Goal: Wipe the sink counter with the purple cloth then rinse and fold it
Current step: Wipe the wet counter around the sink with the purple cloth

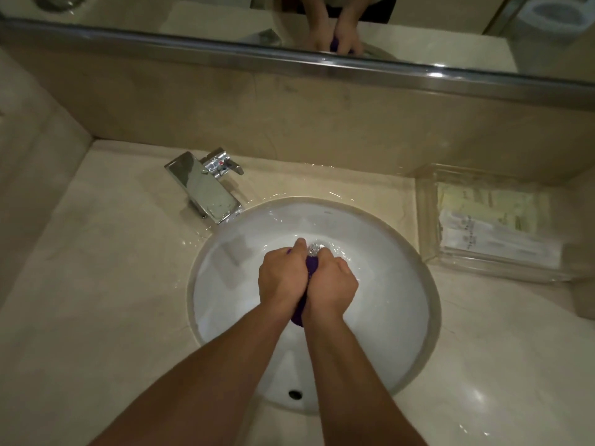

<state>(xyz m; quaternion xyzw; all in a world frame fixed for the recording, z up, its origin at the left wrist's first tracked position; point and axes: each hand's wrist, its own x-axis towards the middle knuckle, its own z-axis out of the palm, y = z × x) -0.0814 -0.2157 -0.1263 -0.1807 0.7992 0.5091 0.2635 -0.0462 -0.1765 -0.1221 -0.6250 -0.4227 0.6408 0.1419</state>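
Cloth [310, 267], purple and bunched into a tight wad, is held over the middle of the sink basin [231, 284], low down and close to the drain [315, 247]. Only slivers of it show between the two fists. The left hand [283, 278] and right hand [335, 288] press against each other, the fingers of both curled hard around the wad.

Judging by that grip, this looks like the wringing part of the rinse. The wiping seems done: the counter [96, 284] carries wet streaks behind the basin and beside the faucet [206, 188], and glints of water lie near the front right corner. Rinsing is under way or close to finished. No stream shows at the spout, so whether water is running cannot be told. Folding is left, and the cloth will have to be shaken open first.

At the right, a clear tray [428, 220] holding paper packets sits on the counter just beside the basin rim, so it stands in the way of any flat spot there. The broad stretch of counter to the left looks the likelier place to fold, though it is damp. Above the backsplash, a mirror [161, 14] repeats the hands.
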